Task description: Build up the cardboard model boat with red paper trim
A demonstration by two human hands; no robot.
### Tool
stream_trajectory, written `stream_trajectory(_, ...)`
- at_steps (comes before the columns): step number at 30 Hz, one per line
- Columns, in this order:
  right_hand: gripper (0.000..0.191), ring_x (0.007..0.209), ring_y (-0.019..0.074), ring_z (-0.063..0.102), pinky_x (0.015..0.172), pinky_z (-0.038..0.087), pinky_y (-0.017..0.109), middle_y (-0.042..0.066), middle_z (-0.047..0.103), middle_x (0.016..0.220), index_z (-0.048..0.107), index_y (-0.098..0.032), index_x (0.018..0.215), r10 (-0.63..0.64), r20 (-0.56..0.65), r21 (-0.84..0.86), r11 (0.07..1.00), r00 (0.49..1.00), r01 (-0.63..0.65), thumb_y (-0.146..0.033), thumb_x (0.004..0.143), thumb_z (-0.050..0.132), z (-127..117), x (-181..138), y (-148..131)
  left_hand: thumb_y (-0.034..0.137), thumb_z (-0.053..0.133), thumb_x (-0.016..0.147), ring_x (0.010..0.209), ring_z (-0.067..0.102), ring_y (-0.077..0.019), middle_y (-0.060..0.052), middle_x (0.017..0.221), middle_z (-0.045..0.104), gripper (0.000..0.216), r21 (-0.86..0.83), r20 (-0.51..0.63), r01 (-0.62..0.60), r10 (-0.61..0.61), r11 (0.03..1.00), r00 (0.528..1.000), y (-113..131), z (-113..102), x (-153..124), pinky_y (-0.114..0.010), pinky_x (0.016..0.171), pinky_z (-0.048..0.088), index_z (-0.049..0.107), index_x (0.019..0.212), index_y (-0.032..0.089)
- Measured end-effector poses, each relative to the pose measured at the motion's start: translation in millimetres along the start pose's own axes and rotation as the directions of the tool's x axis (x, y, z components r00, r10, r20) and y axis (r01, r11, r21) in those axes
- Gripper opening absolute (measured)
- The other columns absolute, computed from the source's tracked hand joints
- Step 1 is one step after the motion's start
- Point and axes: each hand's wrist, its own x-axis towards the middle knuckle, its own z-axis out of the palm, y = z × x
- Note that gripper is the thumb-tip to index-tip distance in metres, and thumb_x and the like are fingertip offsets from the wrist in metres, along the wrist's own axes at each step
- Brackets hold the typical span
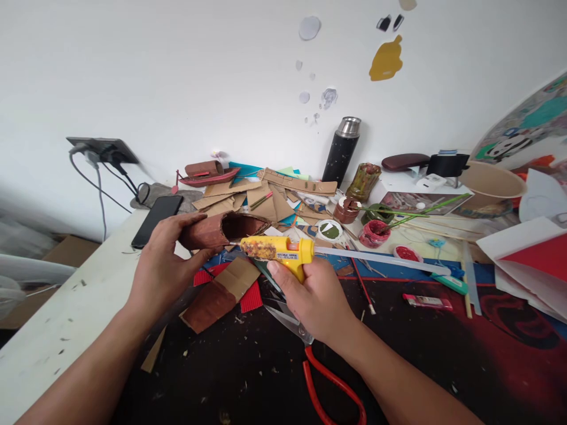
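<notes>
Printed on the side of a yellow glue gun (266,248): a small label (287,255) with rows of tiny dark characters, too small and blurred to make out. Too unclear to read any marking on a pink object (427,302) farther right. No legible words, brands or numbers.

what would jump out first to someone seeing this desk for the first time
First, the yellow glue gun mid-frame in the right grip, its nozzle at the edge of a brown tube in the left grip. Then the red-handled scissors on the dark surface below, and the black flask by the wall.
</notes>
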Motion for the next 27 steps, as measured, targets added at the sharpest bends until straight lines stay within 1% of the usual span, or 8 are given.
stream_trajectory(4,0.044,0.059,0.0131,0.043,0.057,0.034,0.029,-0.004,0.048,0.061,0.048,-0.024,0.070,0.005,-0.008,-0.014,1.000,1.000,-0.005,-0.050,0.103,0.061,0.5,0.0,-0.7,0.046,0.076,0.093,0.124,0.074,-0.0344,-0.011,0.132,0.080,0.045,-0.002,0.002,-0.003,0.003,1.000,1.000,1.2,0.2,0.5,-0.048,0.104,0.060,0.073,0.132,0.024)
stream_trajectory(11,0.042,0.059,0.0136,0.045,0.058,0.036,0.030,-0.004,0.050,0.061,0.050,-0.024,0.071,0.013,0.001,-0.025,1.000,1.000,-0.013,-0.051,0.103,0.059,0.3,-0.1,-3.0,0.043,0.076,0.092,0.124,0.074,-0.0345,-0.011,0.132,0.080,0.045,-0.002,0.000,-0.001,0.001,1.000,1.000,0.9,-0.8,1.2,-0.048,0.104,0.060,0.072,0.132,0.024)
stream_trajectory(15,0.045,0.057,0.0130,0.043,0.057,0.034,0.030,-0.005,0.047,0.059,0.046,-0.025,0.068,0.014,-0.003,-0.033,0.999,1.000,-0.014,-0.051,0.103,0.058,-0.6,0.3,-3.9,0.042,0.076,0.091,0.121,0.074,-0.0345,-0.010,0.131,0.080,0.044,-0.004,0.000,0.002,-0.002,1.000,1.000,1.1,-1.5,0.4,-0.049,0.102,0.060,0.072,0.131,0.025)
stream_trajectory(20,0.048,0.055,0.0121,0.040,0.055,0.033,0.029,-0.006,0.043,0.057,0.042,-0.025,0.066,0.001,-0.012,-0.038,0.999,1.000,-0.002,-0.049,0.103,0.059,0.1,0.0,-3.6,0.041,0.076,0.092,0.123,0.074,-0.0337,-0.008,0.132,0.080,0.043,-0.009,-0.002,0.008,-0.008,1.000,1.000,2.7,-2.7,0.5,-0.049,0.105,0.060,0.071,0.132,0.027)
stream_trajectory(24,0.049,0.055,0.0122,0.041,0.055,0.034,0.029,-0.005,0.045,0.057,0.040,-0.026,0.065,0.007,-0.037,-0.061,0.998,0.999,-0.009,-0.048,0.102,0.061,0.2,-0.4,-3.7,0.039,0.077,0.092,0.123,0.074,-0.0340,-0.009,0.133,0.080,0.042,0.002,-0.009,0.007,-0.007,1.000,1.000,4.3,-3.1,1.3,-0.049,0.103,0.060,0.071,0.132,0.027)
stream_trajectory(27,0.046,0.056,0.0131,0.044,0.057,0.037,0.029,-0.004,0.049,0.058,0.043,-0.025,0.066,0.007,-0.039,-0.074,0.997,0.999,-0.010,-0.049,0.102,0.060,-0.2,-0.3,-4.5,0.038,0.078,0.091,0.124,0.074,-0.0348,-0.010,0.134,0.080,0.043,0.006,-0.018,-0.002,0.002,1.000,1.000,5.0,-3.3,0.9,-0.050,0.105,0.060,0.071,0.132,0.026)
